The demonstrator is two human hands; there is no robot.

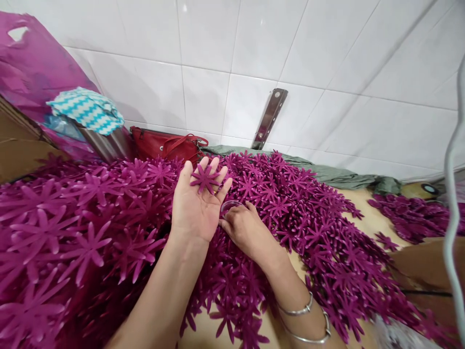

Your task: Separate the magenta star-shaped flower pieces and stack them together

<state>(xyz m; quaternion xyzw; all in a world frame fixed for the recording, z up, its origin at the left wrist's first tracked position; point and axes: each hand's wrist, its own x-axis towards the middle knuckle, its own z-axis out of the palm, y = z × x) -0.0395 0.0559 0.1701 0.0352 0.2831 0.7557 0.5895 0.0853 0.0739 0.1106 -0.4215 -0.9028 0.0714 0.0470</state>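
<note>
My left hand [199, 203] is turned palm up with its fingers stretched out, and a purple artificial flower piece [204, 179] with long narrow petals rests on the fingers. Just right of it, my right hand [242, 227] faces palm down with curled fingers at a small clear round dish [229, 205]. The fingertips are partly hidden, so what they pinch does not show. Around both hands lies a large heap of loose purple flower pieces [276, 206].
A red handbag [160, 145] and a metal container with a blue-and-white cloth cover [87, 109] stand at the back left. White wall tiles rise behind. A cardboard box [425, 271] and a white cable [452, 213] are at the right. More purple pieces [410, 218] lie beyond.
</note>
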